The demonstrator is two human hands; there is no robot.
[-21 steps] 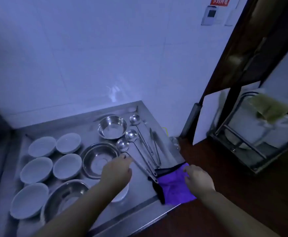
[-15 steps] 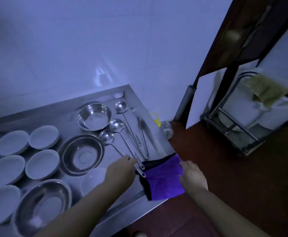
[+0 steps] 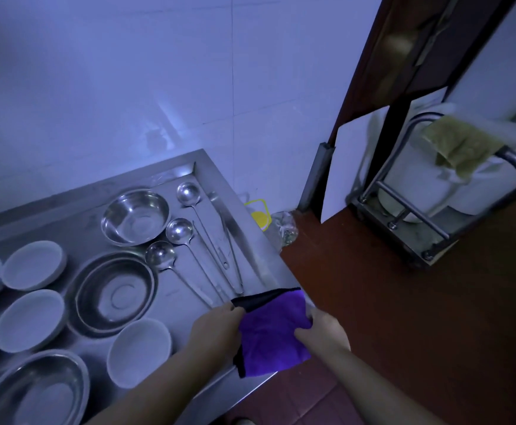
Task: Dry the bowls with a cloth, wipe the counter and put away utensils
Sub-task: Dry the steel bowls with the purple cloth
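A purple cloth [image 3: 273, 335] with a dark edge lies at the front right corner of the steel counter [image 3: 173, 296]. My left hand [image 3: 216, 328] grips its left edge and my right hand [image 3: 321, 329] grips its right edge. Three steel ladles [image 3: 189, 240] and tongs [image 3: 230, 250] lie on the counter behind the cloth. A white bowl [image 3: 140, 351] sits just left of my left hand. Several more white bowls [image 3: 31, 320] stand further left, among three steel bowls [image 3: 115, 294].
A white tiled wall [image 3: 158, 87] rises behind the counter. To the right, on the dark red floor [image 3: 404, 332], stand a metal trolley [image 3: 434, 210] with a white bucket and olive rag, a white board [image 3: 354, 170] and a dark door frame.
Both hands have closed in on the purple cloth and taken hold of its edges. My left hand has moved right, away from the ladle handles. The view has shifted right.
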